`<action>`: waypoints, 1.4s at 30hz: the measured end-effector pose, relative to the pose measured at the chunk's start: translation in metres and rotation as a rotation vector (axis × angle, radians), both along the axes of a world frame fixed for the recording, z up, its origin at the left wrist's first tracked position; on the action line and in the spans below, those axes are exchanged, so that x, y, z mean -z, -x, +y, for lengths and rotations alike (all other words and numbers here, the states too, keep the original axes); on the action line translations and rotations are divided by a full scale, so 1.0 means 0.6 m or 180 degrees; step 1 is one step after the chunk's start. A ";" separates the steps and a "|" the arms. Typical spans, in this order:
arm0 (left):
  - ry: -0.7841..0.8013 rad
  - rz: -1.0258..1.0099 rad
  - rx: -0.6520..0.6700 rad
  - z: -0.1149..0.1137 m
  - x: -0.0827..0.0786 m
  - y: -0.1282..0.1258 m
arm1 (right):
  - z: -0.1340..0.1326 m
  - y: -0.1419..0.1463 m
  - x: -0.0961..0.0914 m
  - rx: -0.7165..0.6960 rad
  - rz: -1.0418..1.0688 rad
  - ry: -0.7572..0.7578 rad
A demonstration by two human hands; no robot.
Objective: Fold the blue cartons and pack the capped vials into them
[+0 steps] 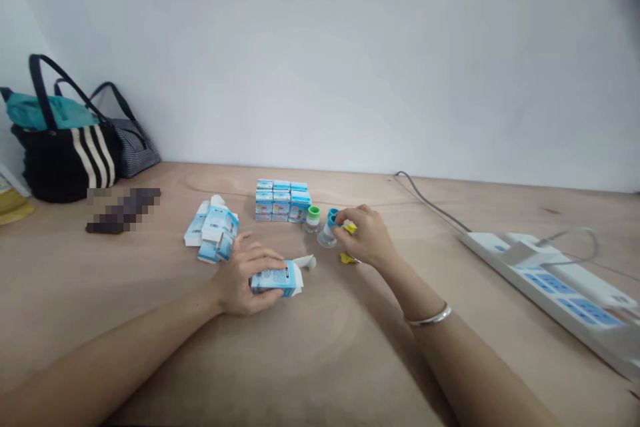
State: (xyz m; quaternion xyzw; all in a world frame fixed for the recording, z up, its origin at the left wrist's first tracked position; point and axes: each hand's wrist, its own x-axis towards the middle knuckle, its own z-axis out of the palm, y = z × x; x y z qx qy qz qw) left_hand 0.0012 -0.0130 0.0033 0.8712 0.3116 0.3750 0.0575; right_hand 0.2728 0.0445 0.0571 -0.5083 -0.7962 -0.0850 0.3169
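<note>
A: Where's the stack of boxes (283, 201)?
B: By the back edge of the worktop (320, 373), about midway along.
A: And beside it?
B: Two small bottles (313, 219) just to its right, a heap of loose boxes (213, 230) just to its left, and a single box (277, 279) further forward.
A: The corners?
B: Bags (65, 160) stand at the back left, against the wall (320, 60). A power strip (550, 287) lies along the right edge.

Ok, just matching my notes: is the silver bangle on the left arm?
No, the silver bangle is on the right arm.
</note>
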 end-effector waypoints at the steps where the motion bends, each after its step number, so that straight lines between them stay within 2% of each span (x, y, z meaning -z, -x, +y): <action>1: 0.0007 0.0012 -0.0004 0.000 0.000 0.000 | 0.001 0.003 0.003 -0.0104 0.0044 0.0036; 4: 0.0026 0.0056 -0.0035 -0.003 -0.003 -0.001 | 0.002 0.011 0.006 -0.0369 0.0095 0.0154; 7: 0.0142 0.0155 -0.0065 -0.010 -0.014 -0.002 | -0.001 0.003 -0.005 -0.0094 0.0135 0.0381; 9: 0.0309 0.0280 -0.0056 -0.015 -0.024 -0.001 | -0.004 -0.012 -0.016 0.0380 -0.0055 0.0817; 11: 0.0514 0.0326 -0.0075 -0.018 -0.033 0.001 | -0.005 -0.031 -0.023 0.0706 -0.0455 0.1449; 13: 0.0733 0.0244 -0.0137 -0.020 -0.039 0.003 | -0.004 -0.046 -0.023 0.0721 -0.0841 0.1977; 15: 0.0953 0.0167 -0.0222 -0.020 -0.042 0.004 | -0.002 -0.055 -0.017 0.0589 -0.1039 0.2216; 19: 0.1081 0.0145 -0.0287 -0.017 -0.036 0.004 | 0.003 -0.060 -0.007 0.0463 -0.1097 0.2209; 23: 0.0379 -0.0095 -0.0197 -0.002 -0.012 0.003 | 0.011 -0.063 -0.012 0.0580 -0.1016 0.1955; 26: 0.0106 -0.0036 -0.0207 0.009 0.004 0.002 | 0.021 -0.066 -0.011 0.0919 -0.0880 0.1593; 29: 0.0231 0.0049 -0.0182 0.008 0.007 0.002 | 0.029 -0.067 -0.005 0.1186 -0.0780 0.1388; 32: 0.0500 -0.0106 -0.0185 0.002 0.002 0.003 | 0.026 -0.060 -0.007 0.1243 -0.0597 0.1207; 35: 0.0898 -0.0565 -0.0316 0.002 0.004 0.003 | 0.007 -0.033 -0.016 0.0971 0.0031 0.0379; 37: 0.1213 -0.0945 -0.0400 0.008 0.012 0.003 | -0.015 -0.002 -0.019 0.0493 0.0515 -0.0254; 38: 0.1357 -0.1116 -0.0436 0.012 0.016 0.002 | -0.026 0.016 -0.017 0.0111 0.0652 -0.0424; 41: 0.1653 -0.1406 -0.0459 0.021 0.026 0.000 | -0.058 0.067 0.003 -0.1213 0.0329 -0.0389; 42: 0.1706 -0.1404 -0.0444 0.024 0.028 -0.001 | -0.066 0.080 0.013 -0.1472 0.0146 -0.0297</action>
